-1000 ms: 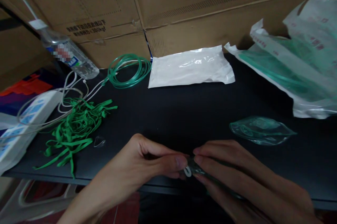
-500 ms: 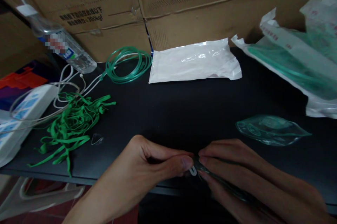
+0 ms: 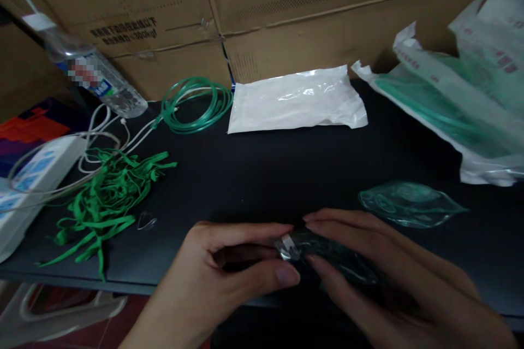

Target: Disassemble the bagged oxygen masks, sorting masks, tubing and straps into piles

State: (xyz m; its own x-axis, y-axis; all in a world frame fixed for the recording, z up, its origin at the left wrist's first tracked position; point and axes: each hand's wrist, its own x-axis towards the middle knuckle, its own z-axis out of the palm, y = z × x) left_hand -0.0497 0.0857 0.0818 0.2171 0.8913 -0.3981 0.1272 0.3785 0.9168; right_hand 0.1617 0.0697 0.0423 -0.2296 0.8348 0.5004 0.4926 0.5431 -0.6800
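Note:
A clear green plastic oxygen mask (image 3: pixel 338 256) with a small metal strip (image 3: pixel 289 242) at its left end is held low at the front edge of the table. My right hand (image 3: pixel 393 267) is closed on it, fingers along the far side and thumb at the near side. My left hand (image 3: pixel 233 261) is around the strip end, its thumb and forefinger apart; whether the fingers behind touch the mask is unclear. Another clear green mask (image 3: pixel 411 204) lies just beyond my right hand. A heap of green elastic straps (image 3: pixel 114 190) lies to the left, beside a small clear plastic piece (image 3: pixel 146 221).
Coiled green tubing (image 3: pixel 196 106) and a white sealed packet (image 3: pixel 297 100) lie at the back, before cardboard boxes (image 3: pixel 286 37). Opened packaging with green tubing (image 3: pixel 442 108) is at right. A bottle (image 3: pixel 96 73), white cables (image 3: pixel 100 119) and a power strip (image 3: pixel 41 169) are at left.
My left thumb and forefinger have parted from their pinch at the metal strip, so the strip shows. The mask now shows more between my hands. The view has shifted slightly.

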